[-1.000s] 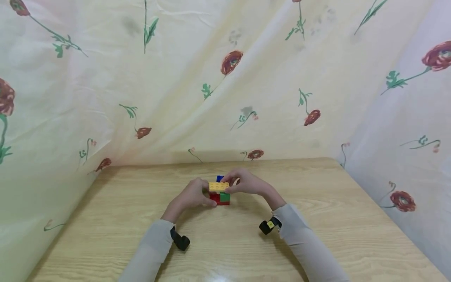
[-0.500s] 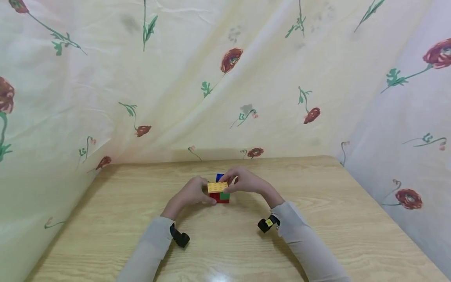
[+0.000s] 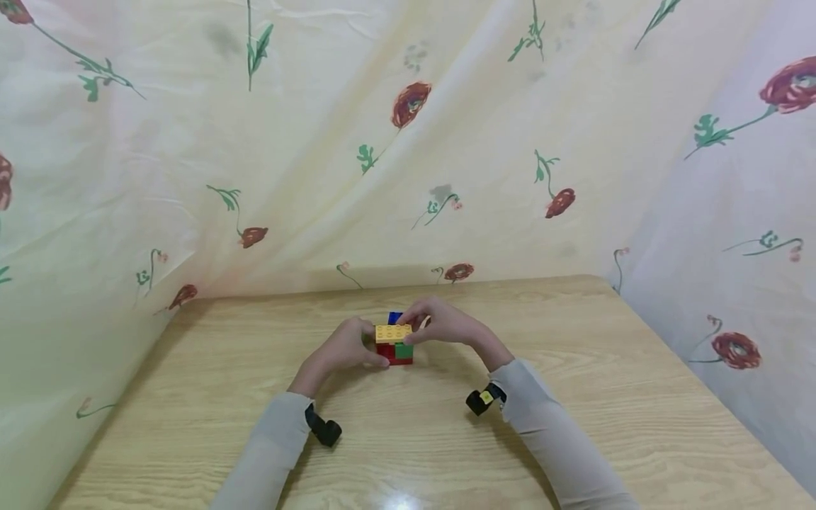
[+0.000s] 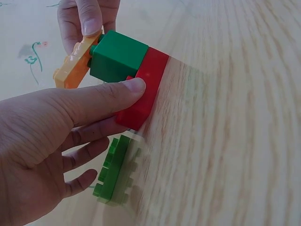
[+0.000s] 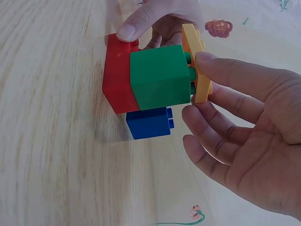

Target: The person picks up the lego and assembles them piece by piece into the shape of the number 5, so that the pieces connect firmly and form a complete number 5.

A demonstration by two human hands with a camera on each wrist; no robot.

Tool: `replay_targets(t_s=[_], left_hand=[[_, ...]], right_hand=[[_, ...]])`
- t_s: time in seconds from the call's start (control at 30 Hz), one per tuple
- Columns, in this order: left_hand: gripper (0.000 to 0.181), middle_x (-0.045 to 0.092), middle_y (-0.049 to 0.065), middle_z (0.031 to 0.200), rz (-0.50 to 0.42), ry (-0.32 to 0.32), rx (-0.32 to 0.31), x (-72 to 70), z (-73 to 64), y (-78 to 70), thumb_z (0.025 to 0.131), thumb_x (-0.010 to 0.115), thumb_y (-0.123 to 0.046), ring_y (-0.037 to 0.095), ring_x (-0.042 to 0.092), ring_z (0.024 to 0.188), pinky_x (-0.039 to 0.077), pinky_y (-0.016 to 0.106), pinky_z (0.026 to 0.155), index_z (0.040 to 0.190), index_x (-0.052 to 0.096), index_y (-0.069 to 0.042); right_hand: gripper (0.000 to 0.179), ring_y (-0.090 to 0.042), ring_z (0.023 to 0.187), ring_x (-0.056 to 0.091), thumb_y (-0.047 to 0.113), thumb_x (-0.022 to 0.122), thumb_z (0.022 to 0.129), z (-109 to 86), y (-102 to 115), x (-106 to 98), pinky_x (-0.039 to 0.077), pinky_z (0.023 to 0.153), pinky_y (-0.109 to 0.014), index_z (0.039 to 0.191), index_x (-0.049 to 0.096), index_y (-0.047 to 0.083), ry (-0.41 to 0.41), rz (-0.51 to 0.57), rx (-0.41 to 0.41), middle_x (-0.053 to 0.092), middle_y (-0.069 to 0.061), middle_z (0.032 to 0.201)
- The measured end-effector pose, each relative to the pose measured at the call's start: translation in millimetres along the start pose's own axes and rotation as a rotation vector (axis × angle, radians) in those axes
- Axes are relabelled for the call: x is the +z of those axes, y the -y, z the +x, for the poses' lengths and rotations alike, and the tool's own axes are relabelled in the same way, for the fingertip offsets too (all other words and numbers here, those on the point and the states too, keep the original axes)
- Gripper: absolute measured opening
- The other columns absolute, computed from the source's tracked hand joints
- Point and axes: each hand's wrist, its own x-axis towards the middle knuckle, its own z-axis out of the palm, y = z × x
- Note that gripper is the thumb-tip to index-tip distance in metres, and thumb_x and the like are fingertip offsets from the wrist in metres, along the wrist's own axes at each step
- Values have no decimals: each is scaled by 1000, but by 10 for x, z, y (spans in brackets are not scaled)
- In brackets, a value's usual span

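Note:
My left hand (image 3: 347, 347) grips a red brick (image 4: 149, 84) that lies on the table, its thumb on the near side. A green brick (image 5: 160, 77) stands on one end of the red one. Over the green brick's studs my right hand (image 3: 446, 322) pinches a thin yellow plate (image 3: 392, 333) between thumb and fingers. In the right wrist view those studs show beneath the plate, which is not pressed down flush. A blue brick (image 5: 149, 123) stands behind the stack. The left wrist view shows a flat green brick (image 4: 113, 169) beyond my left fingers.
The bricks stand toward the back of a wooden table (image 3: 408, 439). A flowered cloth (image 3: 319, 142) hangs behind the table and along both sides. Each wrist wears a black strapped device, one by the left sleeve (image 3: 274, 432).
The yellow plate shifts slightly left, then back a little, over the green brick. Both hands keep their hold on the bricks. The head view has moved slightly.

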Motion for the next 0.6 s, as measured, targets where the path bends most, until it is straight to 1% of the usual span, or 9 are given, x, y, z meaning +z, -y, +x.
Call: replay_targets(t_s=[0.2, 0.43, 0.6], left_hand=[[31, 70, -1, 91, 0, 6, 16, -9, -4, -13, 74, 93, -22, 19, 52, 87, 44, 32, 75, 99, 78, -10], [31, 71, -1, 92, 9, -4, 18, -13, -6, -19, 72, 94, -24, 18, 50, 91, 42, 32, 80, 95, 78, -9], [31, 70, 0, 92, 3, -2, 15, -8, -6, -15, 73, 94, -23, 18, 52, 88, 43, 32, 77, 94, 77, -8]], right_hand=[[27, -15, 92, 62, 14, 78, 90, 8, 14, -11, 54, 85, -31, 116, 75, 6, 1, -7, 6, 71, -9, 112], [27, -15, 89, 63, 12, 80, 88, 2, 42, -17, 55, 82, -28, 114, 76, 5, 10, -11, 10, 70, -10, 110], [27, -14, 89, 63, 11, 80, 88, 1, 33, -10, 55, 83, -28, 114, 76, 4, 11, -6, 6, 70, -10, 109]])
